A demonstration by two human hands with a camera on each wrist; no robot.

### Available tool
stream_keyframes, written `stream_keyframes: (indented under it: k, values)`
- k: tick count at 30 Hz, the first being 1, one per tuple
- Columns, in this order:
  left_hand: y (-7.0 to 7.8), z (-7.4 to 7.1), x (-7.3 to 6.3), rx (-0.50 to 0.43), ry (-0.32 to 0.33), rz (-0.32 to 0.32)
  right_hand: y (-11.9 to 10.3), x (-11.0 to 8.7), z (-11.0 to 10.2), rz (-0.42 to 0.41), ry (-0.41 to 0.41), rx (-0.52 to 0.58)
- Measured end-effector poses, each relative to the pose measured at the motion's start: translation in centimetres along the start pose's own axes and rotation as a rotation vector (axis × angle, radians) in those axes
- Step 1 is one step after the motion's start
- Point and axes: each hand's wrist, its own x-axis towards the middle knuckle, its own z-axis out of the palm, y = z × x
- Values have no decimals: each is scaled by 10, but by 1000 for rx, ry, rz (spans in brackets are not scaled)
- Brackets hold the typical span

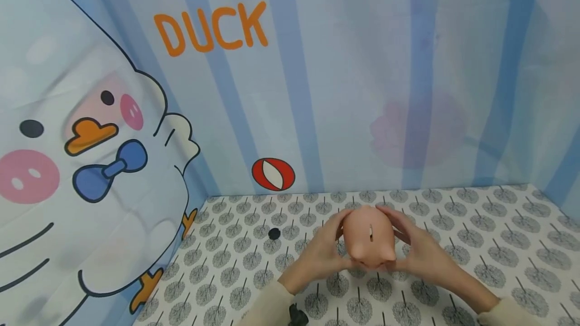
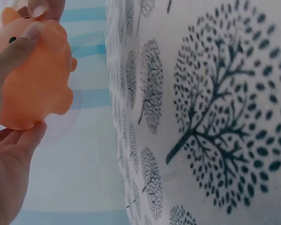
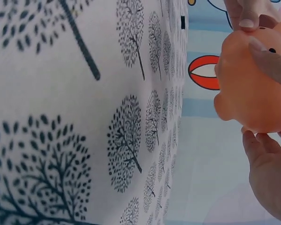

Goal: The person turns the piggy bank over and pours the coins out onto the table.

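An orange-pink piggy bank (image 1: 369, 238) is held between both hands, its coin slot facing up and its snout toward the person. My left hand (image 1: 320, 251) grips its left side, thumb near the face and fingers round the back. On the opposite side my right hand (image 1: 419, 249) grips it the same way. In the left wrist view the piggy bank (image 2: 42, 79) shows its feet, apart from the patterned cloth. Thumb and fingers also curl round the piggy bank (image 3: 253, 79) in the right wrist view.
A small round black object (image 1: 274, 234) lies on the tree-patterned tablecloth (image 1: 240, 270), left of the hands. Another dark object (image 1: 297, 314) shows by the left sleeve at the bottom edge. Behind the table hangs a blue striped curtain (image 1: 353, 74) with a printed duck.
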Motion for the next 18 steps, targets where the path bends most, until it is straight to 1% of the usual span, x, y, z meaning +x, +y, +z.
stream_keyframes:
  k: [4,8,12,15,18]
  values:
    - [-1,0,1,23,6,11,0,1,1,-17,7,-16]
    - [-1,1,0,24,-2,26,1,0,3,-7,2,-14]
    - [-2,1,-1,31,-2,38,1,0,4,-16,4,-17]
    - [-2,1,-1,20,-2,22,1,0,3,-22,6,-13]
    - [-1,1,0,-53,-6,-23,1,0,3,-13,0,6]
